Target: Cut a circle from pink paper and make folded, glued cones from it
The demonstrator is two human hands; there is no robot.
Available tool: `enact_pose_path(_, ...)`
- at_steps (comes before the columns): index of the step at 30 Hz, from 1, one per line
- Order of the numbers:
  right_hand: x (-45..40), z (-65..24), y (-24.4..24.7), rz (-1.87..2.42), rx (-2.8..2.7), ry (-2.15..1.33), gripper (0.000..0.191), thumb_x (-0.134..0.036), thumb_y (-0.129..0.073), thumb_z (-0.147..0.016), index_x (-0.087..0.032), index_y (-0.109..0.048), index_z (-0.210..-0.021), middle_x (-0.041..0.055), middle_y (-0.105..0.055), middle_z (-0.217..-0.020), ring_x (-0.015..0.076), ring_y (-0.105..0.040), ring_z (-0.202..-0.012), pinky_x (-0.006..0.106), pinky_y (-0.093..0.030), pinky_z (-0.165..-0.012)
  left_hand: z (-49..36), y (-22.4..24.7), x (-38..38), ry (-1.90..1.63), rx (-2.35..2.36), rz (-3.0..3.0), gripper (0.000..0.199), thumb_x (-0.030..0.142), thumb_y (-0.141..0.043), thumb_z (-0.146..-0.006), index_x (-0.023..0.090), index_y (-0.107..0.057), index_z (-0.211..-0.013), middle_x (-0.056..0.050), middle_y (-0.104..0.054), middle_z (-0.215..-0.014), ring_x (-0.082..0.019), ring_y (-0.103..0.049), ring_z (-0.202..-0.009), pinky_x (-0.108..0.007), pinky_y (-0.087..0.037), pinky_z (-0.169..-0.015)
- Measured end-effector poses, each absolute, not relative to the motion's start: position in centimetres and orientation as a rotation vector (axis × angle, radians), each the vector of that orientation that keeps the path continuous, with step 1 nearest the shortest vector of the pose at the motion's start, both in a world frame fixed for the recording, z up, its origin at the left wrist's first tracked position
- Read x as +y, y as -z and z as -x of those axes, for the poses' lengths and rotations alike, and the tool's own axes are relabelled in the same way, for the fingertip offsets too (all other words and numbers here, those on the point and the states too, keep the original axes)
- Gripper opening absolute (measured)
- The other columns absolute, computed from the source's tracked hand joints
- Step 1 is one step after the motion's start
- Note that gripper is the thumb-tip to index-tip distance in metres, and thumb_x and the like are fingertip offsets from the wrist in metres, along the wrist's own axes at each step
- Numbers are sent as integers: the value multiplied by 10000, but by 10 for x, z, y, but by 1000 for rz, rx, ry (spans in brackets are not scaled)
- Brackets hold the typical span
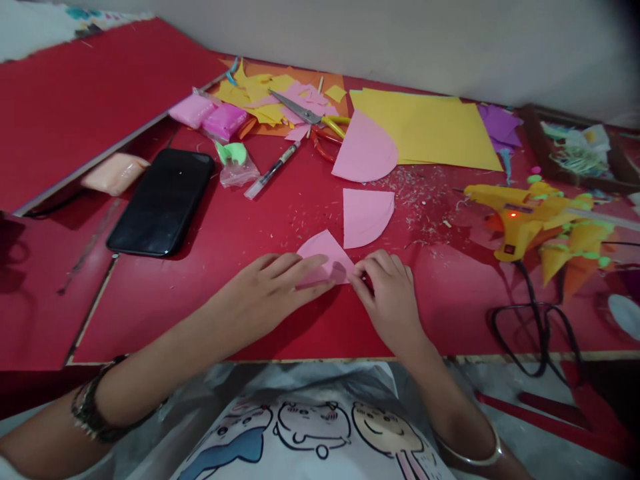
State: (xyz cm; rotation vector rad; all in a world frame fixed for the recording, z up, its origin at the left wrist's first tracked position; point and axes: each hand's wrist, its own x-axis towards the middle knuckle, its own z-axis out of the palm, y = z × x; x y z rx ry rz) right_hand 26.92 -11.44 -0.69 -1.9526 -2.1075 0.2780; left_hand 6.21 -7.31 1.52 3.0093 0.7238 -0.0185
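The widest thing I see is the red tabletop (260,227). With my clock centred on the paper being worked and twelve toward the wall, yellow sheets (430,127) lie at one. The left hand (277,283), at eight, is spread flat on the paper, clasping nothing; the right hand (387,293), at four, pinches its near right corner. A black smartphone (161,203) rests between nine and ten, and a yellow glue gun (513,230) at three, its red light lit. Scissors (305,115) lie at twelve, a half-round pink paper (367,150) just past them, a quarter-round pink paper (367,217) nearer at one. The worked pink paper piece (336,260) lies at the centre, near the table edge.

I judge that loose pressure could let it slip or crease crookedly; a forearm snagging the looped cord (537,313) could drag the gun, possibly hot. I can read no brand, label or writing.
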Motion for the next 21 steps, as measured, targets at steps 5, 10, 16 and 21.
enact_pose_path(5, -114, -269, 7, 1968, -2119, -272, 152, -289, -497, -854, -189, -530, -744, 15, -540, -829, 174, -451, -791, 303, -298, -674, -68, -12, -71, 89, 663, -3005, 527, 60, -376, -850, 261, -336, -1335, -19, -397, -1371, -202, -455, -1116, -338, -378, -875)
enact_pose_path(10, -114, -269, 6, 1978, -2126, -265, 135, -281, -501, -852, -191, -534, -757, 12, -539, -831, 177, -451, -791, 305, -295, -677, -72, -14, -77, 129, 721, -3059, 495, 59, -353, -851, 228, -376, -1316, -3, -416, -1358, -213, -469, -1067, -342, -394, -824)
enact_pose_path(16, -115, -270, 6, 1973, -2117, -292, 137, -277, -495, -853, -188, -532, -756, 16, -538, -829, 178, -455, -794, 308, -301, -685, -49, -16, -82, 164, 790, -3022, 598, 14, -400, -784, 262, -356, -1327, -23, -478, -1295, -222, -507, -986, -361, -402, -777)
enact_pose_path(21, -116, -272, 6, 1953, -2077, -336, 98, -248, -487, -850, -182, -531, -793, 28, -537, -851, 180, -461, -807, 314, -332, -699, -26, -17, -86, 184, 808, -2989, 647, 6, -399, -743, 251, -328, -1338, -50, -524, -1229, -236, -493, -1003, -379, -383, -808)
